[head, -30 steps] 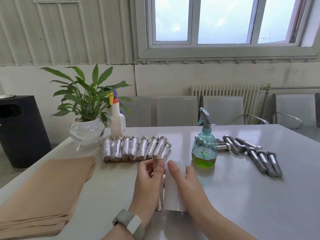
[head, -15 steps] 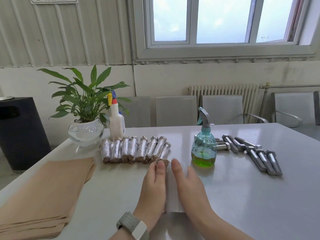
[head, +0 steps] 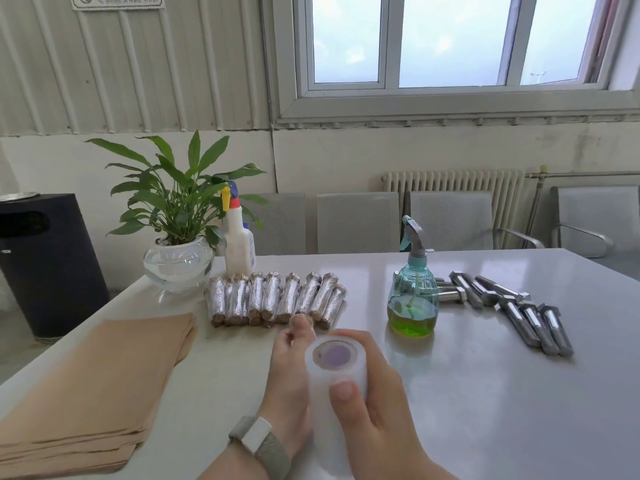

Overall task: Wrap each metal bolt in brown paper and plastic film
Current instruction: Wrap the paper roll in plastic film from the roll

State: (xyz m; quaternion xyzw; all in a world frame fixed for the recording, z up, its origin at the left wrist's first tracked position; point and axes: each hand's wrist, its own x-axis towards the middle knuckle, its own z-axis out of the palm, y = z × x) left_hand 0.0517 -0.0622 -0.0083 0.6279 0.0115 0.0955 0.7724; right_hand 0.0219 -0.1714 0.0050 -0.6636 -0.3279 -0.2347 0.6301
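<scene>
Over grey table (head: 485, 393), right hand (head: 374, 410) grip curls round film roll (head: 337, 372); left hand (head: 289, 372) pinches wrapped bolt (head: 300, 320).

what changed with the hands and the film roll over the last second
The right hand took hold of the film roll and tipped it up off the table, open end toward the camera. The left hand keeps the paper-wrapped bolt. Wrapped bolts and bare bolts stayed.
</scene>
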